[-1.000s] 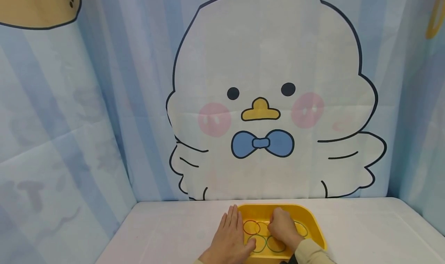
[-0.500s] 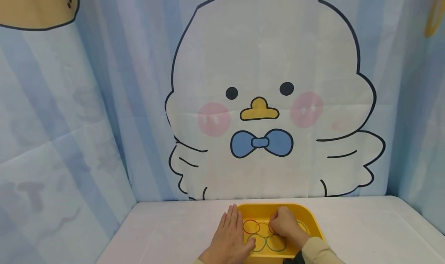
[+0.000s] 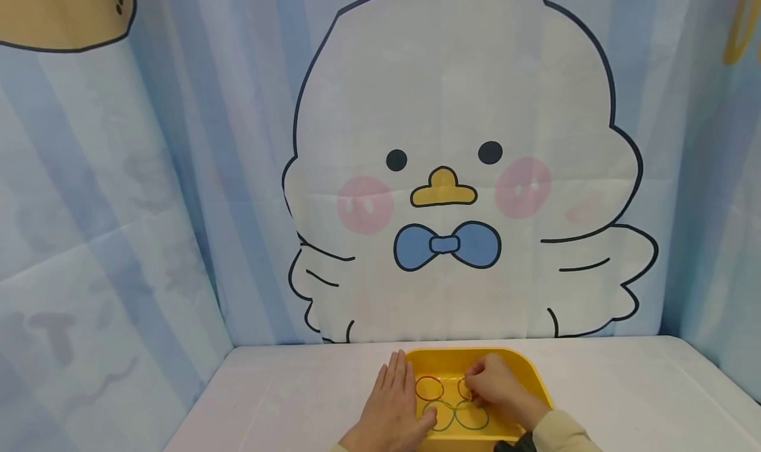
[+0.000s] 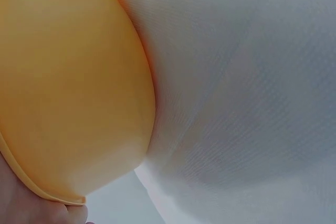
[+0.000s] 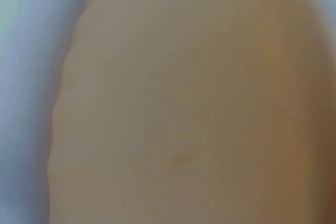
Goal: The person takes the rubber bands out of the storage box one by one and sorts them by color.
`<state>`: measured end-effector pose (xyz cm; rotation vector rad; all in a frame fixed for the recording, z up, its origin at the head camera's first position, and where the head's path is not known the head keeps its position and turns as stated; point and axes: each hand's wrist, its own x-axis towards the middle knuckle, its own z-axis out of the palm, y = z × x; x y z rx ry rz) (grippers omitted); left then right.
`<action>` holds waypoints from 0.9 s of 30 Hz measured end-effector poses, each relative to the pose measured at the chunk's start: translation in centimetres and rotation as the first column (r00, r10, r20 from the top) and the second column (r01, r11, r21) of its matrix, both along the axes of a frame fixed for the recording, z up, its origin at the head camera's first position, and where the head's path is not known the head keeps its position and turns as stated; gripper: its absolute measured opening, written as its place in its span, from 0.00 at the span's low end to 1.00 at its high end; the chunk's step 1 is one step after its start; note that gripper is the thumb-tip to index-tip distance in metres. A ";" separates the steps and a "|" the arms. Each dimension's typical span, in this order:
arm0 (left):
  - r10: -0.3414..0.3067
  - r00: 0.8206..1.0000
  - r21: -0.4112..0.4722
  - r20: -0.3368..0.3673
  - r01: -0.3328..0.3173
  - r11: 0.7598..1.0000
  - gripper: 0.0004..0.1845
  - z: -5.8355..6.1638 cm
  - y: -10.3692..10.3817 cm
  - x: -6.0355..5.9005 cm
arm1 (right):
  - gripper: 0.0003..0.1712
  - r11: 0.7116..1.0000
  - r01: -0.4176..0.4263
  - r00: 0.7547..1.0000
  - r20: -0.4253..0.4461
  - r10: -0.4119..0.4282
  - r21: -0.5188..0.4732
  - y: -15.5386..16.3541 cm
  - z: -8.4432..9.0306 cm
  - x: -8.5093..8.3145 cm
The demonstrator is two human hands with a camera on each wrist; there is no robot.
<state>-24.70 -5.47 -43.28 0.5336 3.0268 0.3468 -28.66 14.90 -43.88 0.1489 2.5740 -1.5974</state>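
A thin, round red band [image 3: 458, 389] lies in the yellow plastic tray [image 3: 442, 359], just left of the nearer right hand [image 3: 498, 384], whose drawn-together fingertips seem to pinch it (contact too small to confirm). The left hand [image 3: 392, 404], fingers straight, rests along the left rim.

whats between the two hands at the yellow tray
The head view shows, in the tray, a red ring beside the left hand, two green rings nearer the camera, and more, hard to make out, by the right hand.
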 end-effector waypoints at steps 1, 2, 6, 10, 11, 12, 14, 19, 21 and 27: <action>0.000 1.000 0.001 0.001 0.000 1.000 0.47 0.0 0.0 0.0 | 0.03 1.000 0.000 1.000 0.013 0.000 -0.012 0.1 0.1 0.0; 0.000 1.000 0.001 0.002 0.000 1.000 0.47 0.0 0.0 0.0 | 0.05 1.000 -0.002 1.000 0.028 0.002 -0.019 0.2 0.2 0.1; 0.002 1.000 -0.001 0.004 -0.002 1.000 0.47 0.0 0.1 0.0 | 0.08 1.000 0.010 0.999 0.043 -0.009 -0.023 0.5 0.9 0.2; 0.000 1.000 -0.002 -0.001 0.000 1.000 0.47 0.0 0.1 0.0 | 0.11 0.998 0.029 0.999 0.019 -0.028 -0.054 0.8 1.1 0.3; -0.001 1.000 -0.002 -0.003 0.001 1.000 0.47 0.0 0.1 0.1 | 0.12 0.997 0.031 0.999 0.014 -0.030 -0.072 0.9 1.1 0.4; -0.005 1.000 -0.003 -0.009 0.005 1.000 0.47 0.0 0.1 0.1 | 0.13 0.995 0.035 0.999 0.007 -0.035 -0.098 1.0 1.0 0.4; -0.009 1.000 -0.005 -0.015 0.009 1.000 0.47 0.0 0.1 0.1 | 0.13 0.990 0.037 0.999 -0.005 -0.038 -0.134 1.2 0.8 0.5; -0.014 1.000 -0.008 -0.028 0.014 1.000 0.46 -0.1 0.1 0.1 | 0.14 0.980 0.015 1.000 -0.019 -0.019 -0.196 1.7 0.7 0.6; -0.015 0.999 -0.008 -0.032 0.015 1.000 0.46 -0.2 0.1 0.0 | 0.15 0.975 -0.010 1.000 -0.015 0.007 -0.223 2.0 0.9 0.7; -0.014 0.999 -0.007 -0.035 0.014 1.000 0.46 -0.3 0.1 -0.1 | 0.17 0.951 -0.092 0.995 0.014 0.100 -0.297 2.9 1.4 1.0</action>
